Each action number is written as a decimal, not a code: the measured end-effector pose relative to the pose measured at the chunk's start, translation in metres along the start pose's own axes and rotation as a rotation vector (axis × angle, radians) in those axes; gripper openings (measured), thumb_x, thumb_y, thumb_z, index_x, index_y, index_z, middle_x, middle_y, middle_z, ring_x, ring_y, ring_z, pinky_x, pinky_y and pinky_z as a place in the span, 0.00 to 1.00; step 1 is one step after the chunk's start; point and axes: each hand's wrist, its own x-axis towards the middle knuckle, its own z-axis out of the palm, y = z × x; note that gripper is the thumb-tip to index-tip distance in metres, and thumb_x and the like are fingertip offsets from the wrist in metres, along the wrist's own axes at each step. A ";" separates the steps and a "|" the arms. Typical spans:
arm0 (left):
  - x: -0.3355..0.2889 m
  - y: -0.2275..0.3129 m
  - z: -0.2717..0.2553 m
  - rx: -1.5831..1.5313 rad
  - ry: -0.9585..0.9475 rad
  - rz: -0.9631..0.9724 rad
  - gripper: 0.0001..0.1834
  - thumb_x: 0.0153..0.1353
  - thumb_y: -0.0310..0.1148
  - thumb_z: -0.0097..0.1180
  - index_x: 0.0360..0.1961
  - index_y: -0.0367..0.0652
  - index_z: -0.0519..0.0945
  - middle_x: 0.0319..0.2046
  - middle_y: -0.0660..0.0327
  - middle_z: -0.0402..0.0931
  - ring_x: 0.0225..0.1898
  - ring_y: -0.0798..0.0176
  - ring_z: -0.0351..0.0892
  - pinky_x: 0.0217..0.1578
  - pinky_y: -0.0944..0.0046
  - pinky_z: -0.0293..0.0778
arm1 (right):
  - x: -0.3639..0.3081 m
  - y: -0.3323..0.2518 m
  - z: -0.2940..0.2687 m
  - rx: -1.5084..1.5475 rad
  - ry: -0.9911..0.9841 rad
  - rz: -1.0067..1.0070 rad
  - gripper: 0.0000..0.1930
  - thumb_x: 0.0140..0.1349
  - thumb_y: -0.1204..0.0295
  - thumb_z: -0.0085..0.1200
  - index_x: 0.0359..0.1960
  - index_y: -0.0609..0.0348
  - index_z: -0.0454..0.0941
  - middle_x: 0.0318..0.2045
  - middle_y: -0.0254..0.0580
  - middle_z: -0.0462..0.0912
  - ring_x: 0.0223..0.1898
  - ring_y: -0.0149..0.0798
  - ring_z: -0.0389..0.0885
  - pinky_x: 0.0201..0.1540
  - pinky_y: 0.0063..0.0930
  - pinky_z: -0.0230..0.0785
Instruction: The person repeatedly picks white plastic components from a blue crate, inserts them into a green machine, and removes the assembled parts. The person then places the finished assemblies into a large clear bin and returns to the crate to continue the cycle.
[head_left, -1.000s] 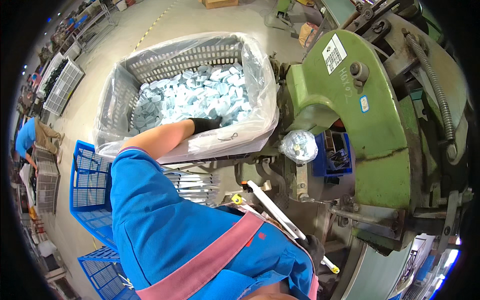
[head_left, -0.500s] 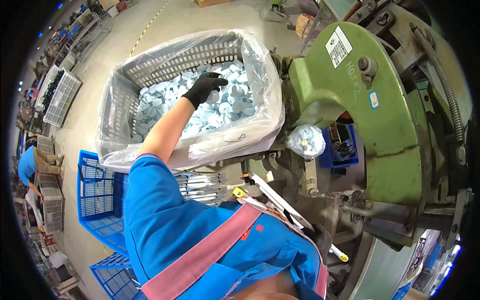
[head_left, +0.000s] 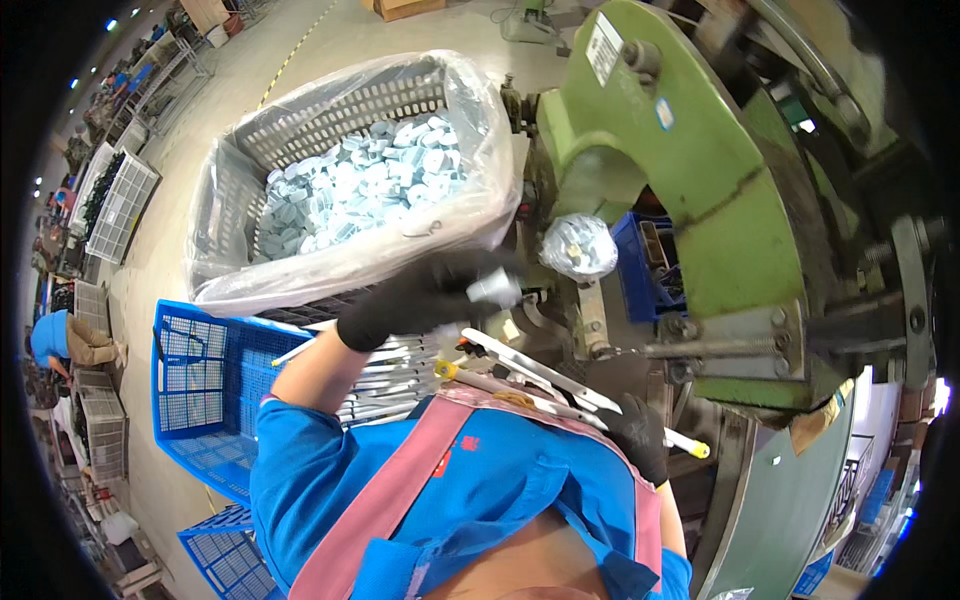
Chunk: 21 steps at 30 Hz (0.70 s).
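My left hand (head_left: 425,297), in a black glove and blurred by motion, is closed on a small pale metal piece (head_left: 495,290). It hovers above several white tubes, just in front of the plastic-lined crate (head_left: 350,275). In that crate lies a heap of similar pale metal pieces (head_left: 370,180). Gloved in black too, my right hand (head_left: 637,428) is low on the right, wrapped round a white tube (head_left: 545,370) with a yellow-tipped end (head_left: 699,449) showing past it. The right fingers are partly hidden.
A large green machine (head_left: 690,150) stands on the right, with a bag of small parts (head_left: 579,247) at its front and a blue bin (head_left: 645,265) behind. Blue crates (head_left: 200,390) stand left of me. A co-worker (head_left: 65,340) bends over at the far left.
My left hand has come out of the crate's heap toward me and to the right, carrying a metal piece. The view has shifted, and my right hand now shows more clearly.
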 end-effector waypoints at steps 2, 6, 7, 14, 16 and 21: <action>-0.001 -0.005 0.048 0.118 -0.188 -0.020 0.27 0.59 0.32 0.61 0.60 0.42 0.72 0.50 0.60 0.77 0.50 0.71 0.72 0.52 0.65 0.69 | 0.000 0.013 0.000 -0.002 0.059 -0.060 0.06 0.46 0.70 0.56 0.28 0.46 0.81 0.27 0.41 0.74 0.29 0.47 0.76 0.28 0.41 0.67; 0.006 -0.029 0.125 -0.175 -0.414 -0.148 0.24 0.61 0.36 0.60 0.57 0.39 0.74 0.56 0.55 0.75 0.56 0.64 0.72 0.57 0.62 0.66 | -0.004 0.049 -0.005 0.033 0.039 -0.207 0.10 0.49 0.68 0.55 0.34 0.46 0.82 0.31 0.42 0.76 0.35 0.46 0.78 0.31 0.41 0.69; 0.009 -0.037 0.137 -0.197 -0.507 -0.094 0.23 0.61 0.36 0.60 0.55 0.37 0.75 0.56 0.54 0.75 0.56 0.63 0.71 0.58 0.62 0.65 | -0.007 0.059 -0.007 0.025 -0.074 -0.187 0.08 0.51 0.66 0.55 0.34 0.44 0.83 0.34 0.41 0.78 0.36 0.45 0.78 0.32 0.41 0.70; 0.015 -0.051 0.206 -0.422 -0.360 -0.178 0.20 0.58 0.22 0.57 0.53 0.37 0.77 0.50 0.59 0.77 0.51 0.66 0.73 0.54 0.65 0.68 | -0.029 0.110 -0.018 -0.093 -0.082 -0.326 0.07 0.53 0.64 0.56 0.32 0.44 0.83 0.34 0.38 0.78 0.36 0.41 0.79 0.33 0.37 0.72; 0.018 -0.045 0.224 -0.174 -0.250 -0.142 0.24 0.55 0.21 0.58 0.55 0.39 0.75 0.49 0.61 0.78 0.51 0.67 0.73 0.54 0.65 0.67 | -0.036 0.124 -0.020 -0.109 -0.077 -0.361 0.07 0.52 0.65 0.55 0.33 0.43 0.83 0.34 0.37 0.78 0.36 0.41 0.79 0.33 0.36 0.72; 0.037 -0.046 0.239 0.082 0.472 -0.189 0.23 0.52 0.29 0.67 0.51 0.43 0.79 0.41 0.59 0.81 0.40 0.69 0.79 0.39 0.67 0.75 | -0.051 0.151 -0.027 -0.105 -0.070 -0.415 0.07 0.52 0.66 0.55 0.32 0.42 0.83 0.35 0.37 0.78 0.36 0.41 0.80 0.33 0.35 0.73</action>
